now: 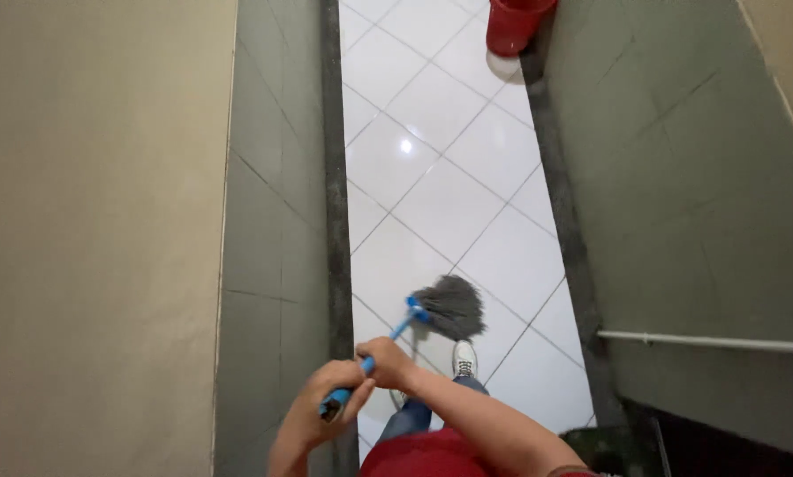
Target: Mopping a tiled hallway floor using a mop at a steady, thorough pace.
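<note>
We see the mop [432, 314] near the bottom centre, its grey string head [454, 305] resting on the white tiled floor [441, 168] just beyond a white sneaker [464, 359], with the left hand [326, 411] wrapped around the near end of the blue handle [366, 367] and the right hand [386, 362] closed around it a little farther along. The floor is a narrow, glossy strip of diagonal tiles, hemmed in by a grey tiled wall [277, 221] on the left and another [670, 177] on the right, each with a dark skirting. A red bucket [516, 22] stands far off by the right wall, well apart from the mop, and a thin white pipe [706, 342] runs along the right wall nearby.
</note>
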